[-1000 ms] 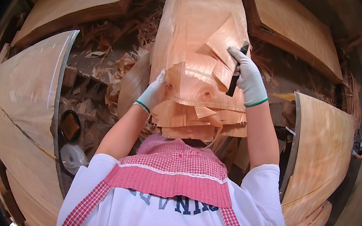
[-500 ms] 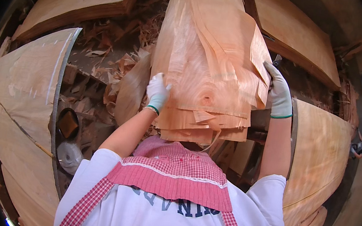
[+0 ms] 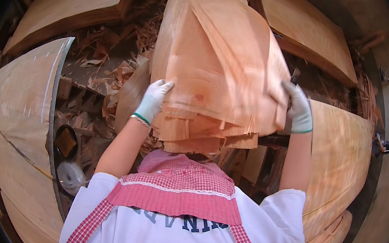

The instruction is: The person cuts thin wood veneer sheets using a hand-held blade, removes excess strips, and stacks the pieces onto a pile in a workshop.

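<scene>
A bundle of thin veneer sheets fills the centre toward twelve o'clock, its ragged lower edges hanging over a red checked apron. The gloved left hand presses its nine o'clock side; the gloved right hand grips its three o'clock edge. Veneer stacks lie at three and nine o'clock.

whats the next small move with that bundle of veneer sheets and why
Probably tap the bundle of veneer sheets level: its lower ends hang ragged and uneven above the apron. The left hand and right hand grip opposite sides, so both can square it.
</scene>
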`<action>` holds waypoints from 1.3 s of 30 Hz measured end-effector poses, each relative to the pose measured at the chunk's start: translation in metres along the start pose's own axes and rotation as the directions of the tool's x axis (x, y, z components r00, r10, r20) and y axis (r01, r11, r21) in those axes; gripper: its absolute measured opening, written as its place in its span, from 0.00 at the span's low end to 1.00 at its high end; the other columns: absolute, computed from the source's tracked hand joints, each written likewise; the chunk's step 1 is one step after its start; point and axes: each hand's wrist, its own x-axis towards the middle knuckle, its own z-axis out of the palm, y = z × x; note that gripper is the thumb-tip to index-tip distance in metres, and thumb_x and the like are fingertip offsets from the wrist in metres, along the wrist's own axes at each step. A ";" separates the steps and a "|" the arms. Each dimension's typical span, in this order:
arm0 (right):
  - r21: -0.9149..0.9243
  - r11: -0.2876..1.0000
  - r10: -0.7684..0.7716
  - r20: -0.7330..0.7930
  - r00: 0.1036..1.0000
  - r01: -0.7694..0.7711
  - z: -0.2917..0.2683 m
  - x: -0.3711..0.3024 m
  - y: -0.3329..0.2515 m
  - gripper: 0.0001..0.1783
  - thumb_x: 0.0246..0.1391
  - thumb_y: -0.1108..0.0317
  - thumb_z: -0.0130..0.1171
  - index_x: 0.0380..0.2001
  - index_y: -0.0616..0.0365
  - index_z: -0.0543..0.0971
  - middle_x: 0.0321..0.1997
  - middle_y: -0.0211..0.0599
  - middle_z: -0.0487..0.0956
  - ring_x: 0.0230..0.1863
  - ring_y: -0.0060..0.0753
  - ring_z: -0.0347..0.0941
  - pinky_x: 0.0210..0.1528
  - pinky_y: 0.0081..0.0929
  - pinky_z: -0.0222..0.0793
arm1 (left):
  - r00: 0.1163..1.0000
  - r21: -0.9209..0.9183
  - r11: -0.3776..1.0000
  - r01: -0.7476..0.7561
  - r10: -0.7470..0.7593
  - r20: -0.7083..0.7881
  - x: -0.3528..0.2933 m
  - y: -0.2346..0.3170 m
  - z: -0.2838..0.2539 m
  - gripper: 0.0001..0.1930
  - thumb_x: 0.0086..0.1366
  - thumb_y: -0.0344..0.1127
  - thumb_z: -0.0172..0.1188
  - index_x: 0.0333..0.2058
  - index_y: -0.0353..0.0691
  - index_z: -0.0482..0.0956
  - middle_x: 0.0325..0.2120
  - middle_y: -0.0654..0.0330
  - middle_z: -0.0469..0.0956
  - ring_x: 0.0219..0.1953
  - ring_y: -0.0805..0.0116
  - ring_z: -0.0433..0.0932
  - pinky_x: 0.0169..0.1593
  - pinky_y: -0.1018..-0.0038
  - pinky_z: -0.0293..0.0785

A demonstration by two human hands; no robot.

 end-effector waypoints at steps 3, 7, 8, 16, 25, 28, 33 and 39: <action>-0.406 0.898 0.138 -0.103 0.985 -0.168 -0.032 -0.013 0.058 0.16 0.52 0.63 0.63 0.42 0.59 0.79 0.31 0.26 0.80 0.25 0.20 0.72 0.22 0.22 0.65 | 0.998 0.168 0.984 -0.053 0.059 -0.029 -0.011 0.022 -0.048 0.13 0.64 0.33 0.58 0.42 0.27 0.77 0.35 0.60 0.80 0.37 0.74 0.75 0.43 0.77 0.71; -0.574 0.762 0.280 -0.125 0.952 -0.300 -0.033 -0.020 0.143 0.17 0.50 0.65 0.64 0.43 0.60 0.78 0.31 0.27 0.79 0.25 0.20 0.70 0.24 0.22 0.65 | 0.993 0.269 0.961 -0.068 0.092 -0.075 0.006 0.007 -0.077 0.10 0.64 0.31 0.58 0.38 0.29 0.78 0.32 0.62 0.79 0.34 0.77 0.74 0.39 0.79 0.71; -0.506 0.813 0.262 -0.121 0.957 -0.287 -0.028 -0.018 0.160 0.17 0.51 0.65 0.64 0.45 0.59 0.78 0.31 0.25 0.79 0.27 0.20 0.71 0.26 0.22 0.66 | 0.994 0.192 0.979 -0.072 0.086 -0.066 0.006 0.006 -0.077 0.09 0.63 0.30 0.58 0.38 0.29 0.78 0.31 0.63 0.79 0.34 0.77 0.74 0.39 0.79 0.70; -0.255 0.945 0.184 -0.105 0.977 -0.205 -0.001 0.005 0.151 0.18 0.56 0.69 0.60 0.48 0.64 0.76 0.43 0.30 0.80 0.41 0.24 0.74 0.46 0.25 0.70 | 0.970 0.258 0.944 -0.209 0.233 -0.068 -0.024 0.117 -0.060 0.05 0.64 0.30 0.56 0.36 0.35 0.78 0.26 0.69 0.75 0.27 0.82 0.68 0.31 0.82 0.65; -0.152 0.976 0.128 -0.184 0.974 -0.157 -0.006 0.029 0.108 0.05 0.56 0.64 0.60 0.27 0.49 0.78 0.17 0.18 0.75 0.11 0.10 0.60 0.13 0.13 0.50 | 0.982 0.078 0.979 -0.186 0.186 0.011 -0.004 0.254 -0.094 0.11 0.66 0.37 0.57 0.45 0.40 0.79 0.39 0.67 0.81 0.40 0.79 0.78 0.39 0.81 0.76; -0.168 0.963 0.204 -0.072 0.976 -0.213 -0.006 0.036 0.103 0.05 0.55 0.63 0.61 0.29 0.49 0.79 0.18 0.17 0.73 0.12 0.10 0.58 0.14 0.12 0.49 | 0.989 -0.107 0.983 -0.146 0.148 0.006 0.034 0.260 -0.124 0.11 0.67 0.37 0.57 0.45 0.41 0.79 0.38 0.68 0.81 0.37 0.82 0.78 0.32 0.84 0.77; -0.508 0.824 0.215 -0.128 0.968 -0.250 -0.010 0.038 0.131 0.06 0.52 0.64 0.63 0.32 0.51 0.77 0.21 0.21 0.73 0.16 0.14 0.60 0.16 0.17 0.51 | 0.938 -0.004 0.943 -0.333 0.332 0.098 0.051 0.264 -0.121 0.09 0.67 0.36 0.58 0.42 0.41 0.80 0.33 0.68 0.81 0.29 0.86 0.77 0.19 0.92 0.65; -0.943 0.129 -0.291 -0.331 0.898 -0.306 0.034 0.024 0.150 0.35 0.48 0.56 0.68 0.57 0.55 0.67 0.56 0.51 0.72 0.51 0.53 0.74 0.48 0.41 0.72 | 0.921 0.085 0.920 -0.382 0.372 0.114 0.033 0.272 -0.072 0.08 0.69 0.36 0.54 0.38 0.39 0.79 0.26 0.70 0.76 0.20 0.86 0.71 0.19 0.90 0.64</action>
